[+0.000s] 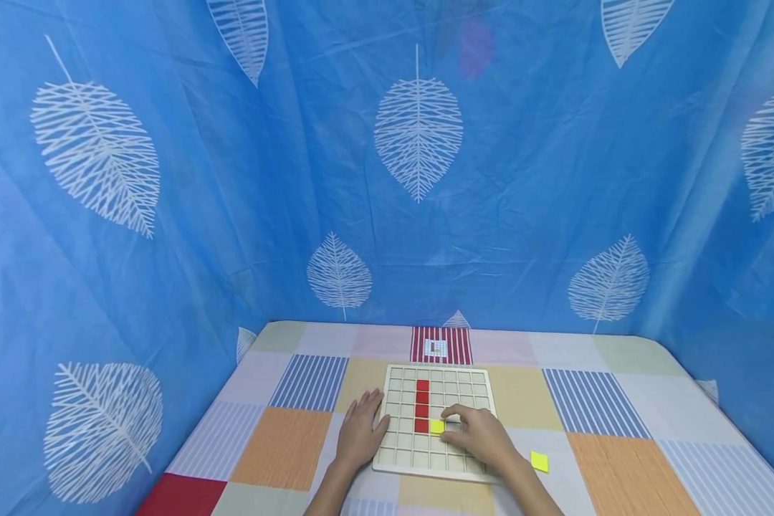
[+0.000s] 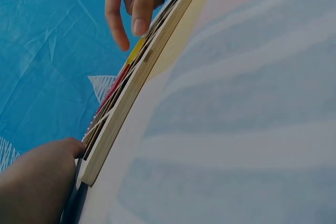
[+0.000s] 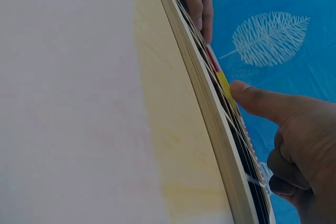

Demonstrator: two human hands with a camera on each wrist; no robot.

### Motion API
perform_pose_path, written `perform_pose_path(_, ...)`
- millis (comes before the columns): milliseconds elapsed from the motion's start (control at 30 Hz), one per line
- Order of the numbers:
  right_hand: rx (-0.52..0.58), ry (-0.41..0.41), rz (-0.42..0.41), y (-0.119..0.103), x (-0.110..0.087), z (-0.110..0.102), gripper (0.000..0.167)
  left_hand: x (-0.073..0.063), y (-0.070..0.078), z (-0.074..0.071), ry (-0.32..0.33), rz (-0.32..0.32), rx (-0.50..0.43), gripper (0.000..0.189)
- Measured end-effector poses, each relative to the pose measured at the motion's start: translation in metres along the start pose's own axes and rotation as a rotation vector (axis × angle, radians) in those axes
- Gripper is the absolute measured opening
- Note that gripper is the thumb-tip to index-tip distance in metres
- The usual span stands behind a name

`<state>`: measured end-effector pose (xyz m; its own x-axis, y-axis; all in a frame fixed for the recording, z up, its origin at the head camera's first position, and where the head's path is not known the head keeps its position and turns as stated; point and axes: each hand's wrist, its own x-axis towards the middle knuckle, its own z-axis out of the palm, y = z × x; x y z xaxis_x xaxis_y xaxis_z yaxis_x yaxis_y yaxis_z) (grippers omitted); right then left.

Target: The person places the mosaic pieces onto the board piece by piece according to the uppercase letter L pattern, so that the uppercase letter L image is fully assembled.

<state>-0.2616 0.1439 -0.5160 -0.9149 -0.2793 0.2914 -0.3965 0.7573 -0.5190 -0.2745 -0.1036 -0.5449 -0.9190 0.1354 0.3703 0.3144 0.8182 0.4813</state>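
A cream grid board [image 1: 396, 459] lies on the patterned cloth. A column of several red square tiles [image 1: 422, 406] fills cells in it. Just right of the lowest red one, a yellow tile [image 1: 436, 427] sits in a cell. My right hand [image 1: 485, 437] is over the board, thumb and index finger spread apart beside the yellow tile. The right wrist view shows a fingertip right at the yellow tile [image 3: 227, 87]. My left hand [image 1: 360, 432] rests along the board's left edge with its fingers extended.
Another yellow tile [image 1: 539, 461] lies on the cloth right of the board, close to my right forearm. Beyond the board's far edge is a small card [image 1: 435, 348] with a grid pattern. Blue curtains [image 1: 477, 236] with white leaf prints surround the table.
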Motion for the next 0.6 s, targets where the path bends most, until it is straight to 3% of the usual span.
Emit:
perform_pose_path(200,0.013,0.004,0.051,0.007,-0.007,-0.016,0.027,-0.001,-0.001,0.002,0.069,0.05,0.017,0.045)
perform_pose_path(600,0.065,0.041,0.151,0.044,-0.036,-0.055,0.028,0.0,0.0,0.0,0.004,0.001,0.026,0.047)
